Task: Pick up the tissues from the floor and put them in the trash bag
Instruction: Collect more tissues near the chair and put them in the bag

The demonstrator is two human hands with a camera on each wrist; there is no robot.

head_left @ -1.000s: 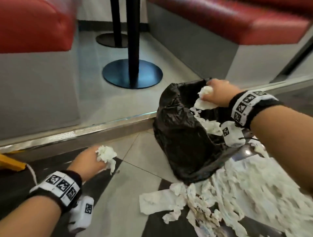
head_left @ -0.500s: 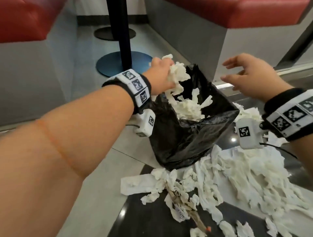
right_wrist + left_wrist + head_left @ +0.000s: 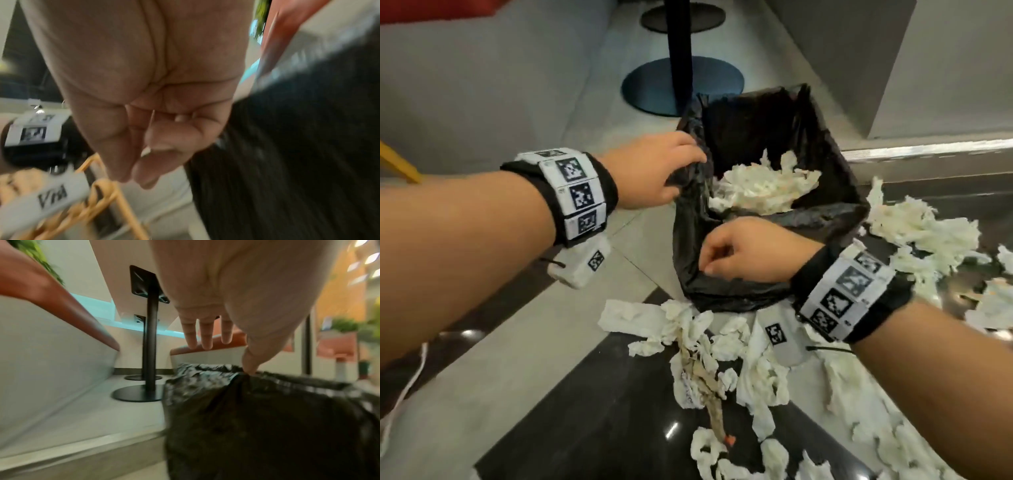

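Observation:
The black trash bag stands open on the floor with a heap of white tissues inside. My left hand pinches the bag's left rim. In the left wrist view the thumb of that left hand presses on the bag's rim while three fingers stay straight. My right hand lies against the near rim with its fingers curled. In the blurred right wrist view, the right hand has thumb against fingertips with nothing seen between them, beside the bag. Many torn tissues litter the floor.
More tissues lie right of the bag. A black table post on a round base stands behind it, with a grey bench base to the right and a metal floor strip. A yellow frame is at my left.
My left hand has let its tissues fall into the bag and now pinches the left rim. My right hand came down from above right to the near rim and curled its fingers.

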